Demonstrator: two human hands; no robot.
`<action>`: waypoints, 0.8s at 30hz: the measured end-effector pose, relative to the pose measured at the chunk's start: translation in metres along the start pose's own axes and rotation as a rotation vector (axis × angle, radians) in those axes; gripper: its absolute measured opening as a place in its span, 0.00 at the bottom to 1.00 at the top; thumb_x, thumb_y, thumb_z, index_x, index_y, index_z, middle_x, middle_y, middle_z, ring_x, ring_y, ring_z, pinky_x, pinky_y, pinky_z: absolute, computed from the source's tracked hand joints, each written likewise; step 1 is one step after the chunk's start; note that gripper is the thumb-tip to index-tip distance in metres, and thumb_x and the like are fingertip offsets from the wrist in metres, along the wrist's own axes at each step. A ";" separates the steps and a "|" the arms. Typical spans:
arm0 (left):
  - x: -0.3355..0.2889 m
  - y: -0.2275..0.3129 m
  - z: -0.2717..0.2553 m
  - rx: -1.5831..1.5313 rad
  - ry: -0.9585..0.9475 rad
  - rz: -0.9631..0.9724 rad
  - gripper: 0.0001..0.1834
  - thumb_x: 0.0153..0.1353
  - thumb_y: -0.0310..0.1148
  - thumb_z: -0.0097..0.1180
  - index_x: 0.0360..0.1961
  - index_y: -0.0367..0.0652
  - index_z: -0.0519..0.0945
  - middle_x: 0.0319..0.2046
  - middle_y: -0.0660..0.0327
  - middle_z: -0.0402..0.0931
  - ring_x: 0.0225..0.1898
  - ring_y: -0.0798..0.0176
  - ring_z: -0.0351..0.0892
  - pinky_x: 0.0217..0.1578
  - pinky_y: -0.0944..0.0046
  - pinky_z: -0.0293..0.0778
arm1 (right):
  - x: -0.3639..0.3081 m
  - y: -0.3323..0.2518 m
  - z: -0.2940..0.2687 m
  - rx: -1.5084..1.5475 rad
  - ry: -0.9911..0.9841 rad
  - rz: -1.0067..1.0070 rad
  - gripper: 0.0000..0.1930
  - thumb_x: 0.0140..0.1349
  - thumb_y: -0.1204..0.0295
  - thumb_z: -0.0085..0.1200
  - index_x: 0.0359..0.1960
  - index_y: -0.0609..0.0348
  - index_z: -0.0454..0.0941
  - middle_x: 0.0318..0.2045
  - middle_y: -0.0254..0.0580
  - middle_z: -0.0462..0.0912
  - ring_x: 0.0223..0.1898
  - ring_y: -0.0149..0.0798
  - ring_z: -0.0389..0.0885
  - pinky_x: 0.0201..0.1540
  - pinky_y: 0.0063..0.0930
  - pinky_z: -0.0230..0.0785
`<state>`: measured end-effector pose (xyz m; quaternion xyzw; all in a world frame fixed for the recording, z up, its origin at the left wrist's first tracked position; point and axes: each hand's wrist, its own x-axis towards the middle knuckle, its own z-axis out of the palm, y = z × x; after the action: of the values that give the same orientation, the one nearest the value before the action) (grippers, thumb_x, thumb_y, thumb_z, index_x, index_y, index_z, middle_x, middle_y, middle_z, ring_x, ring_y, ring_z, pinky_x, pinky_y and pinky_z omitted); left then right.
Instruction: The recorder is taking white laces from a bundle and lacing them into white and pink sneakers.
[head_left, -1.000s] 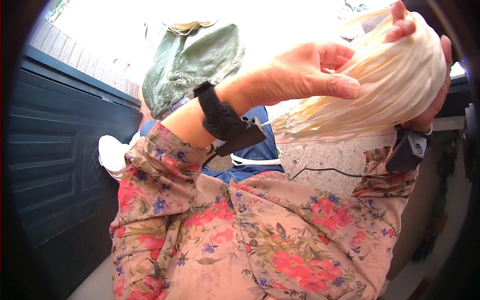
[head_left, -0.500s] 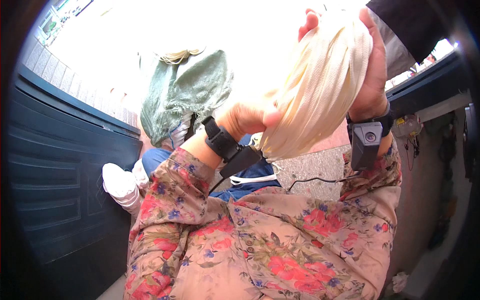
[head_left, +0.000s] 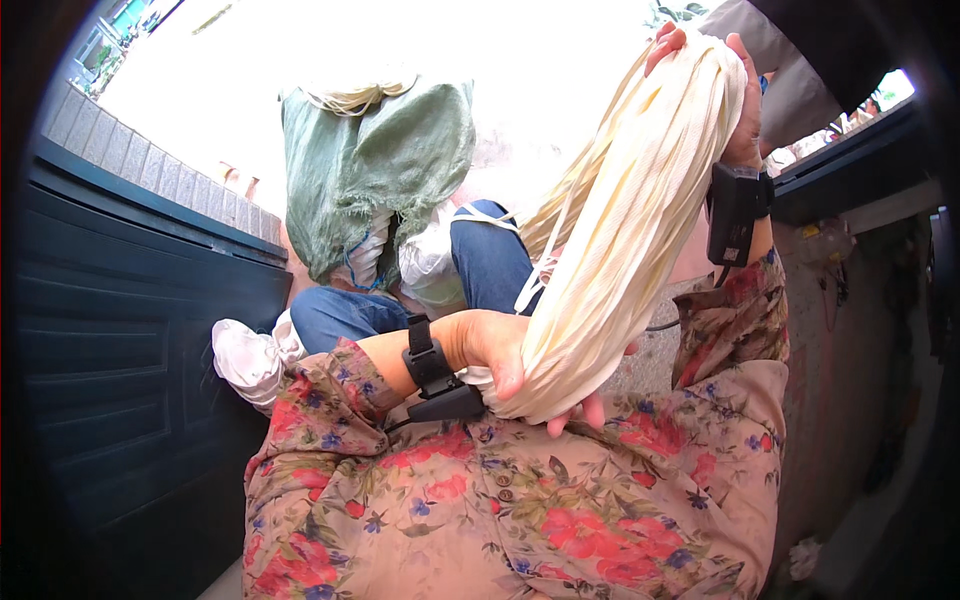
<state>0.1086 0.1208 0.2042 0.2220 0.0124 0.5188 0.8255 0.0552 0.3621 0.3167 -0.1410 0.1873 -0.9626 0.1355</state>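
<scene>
A thick hank of cream flat cord (head_left: 640, 210) is stretched slantwise between my hands. My left hand (head_left: 497, 352) grips its lower end close to my body, the thumb on top and fingertips showing beneath. At the upper right, my right hand (head_left: 742, 115) has the other end, with fingertips coming over the top and much of the palm hidden behind the strands. Some loose strands hang off the left side of the hank, over my blue-jeaned knee (head_left: 490, 262). Each wrist carries a black strapped device.
A green woven sack (head_left: 375, 170) stands ahead, with more cream cord (head_left: 362, 95) on its top. A dark blue panelled door (head_left: 110, 350) lies at the left. At the upper right is a person's grey trouser leg (head_left: 800, 85). My white shoe (head_left: 245, 360) is by the door.
My left hand has come down and nearer to my body, drawing the hank out longer. My right hand stays high at the upper right. More loose strands and my knee now show.
</scene>
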 end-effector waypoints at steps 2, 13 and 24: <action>0.000 -0.007 0.002 0.031 -0.033 0.050 0.66 0.27 0.29 0.74 0.63 0.48 0.36 0.49 0.40 0.65 0.41 0.54 0.75 0.43 0.61 0.70 | 0.001 -0.008 -0.008 0.009 0.018 0.044 0.28 0.52 0.56 0.51 0.49 0.60 0.58 0.39 0.41 0.71 0.44 0.36 0.68 0.52 0.29 0.59; -0.020 -0.006 0.039 0.615 0.657 0.040 0.33 0.40 0.24 0.62 0.50 0.37 0.64 0.31 0.60 0.75 0.29 0.69 0.73 0.30 0.70 0.71 | -0.010 -0.047 -0.059 -0.116 -0.013 -0.018 0.30 0.52 0.55 0.48 0.50 0.65 0.58 0.42 0.43 0.70 0.45 0.41 0.67 0.52 0.37 0.60; -0.105 0.051 0.128 1.147 1.323 0.318 0.31 0.36 0.23 0.61 0.47 0.32 0.68 0.40 0.59 0.73 0.42 0.69 0.70 0.46 0.70 0.64 | -0.103 -0.116 -0.118 0.057 -0.176 -0.420 0.40 0.42 0.55 0.46 0.54 0.74 0.55 0.51 0.54 0.64 0.56 0.49 0.59 0.61 0.46 0.45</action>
<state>0.0489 0.0035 0.3169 0.2554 0.7136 0.5632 0.3293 0.0886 0.5359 0.2352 -0.2563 0.1140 -0.9587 -0.0481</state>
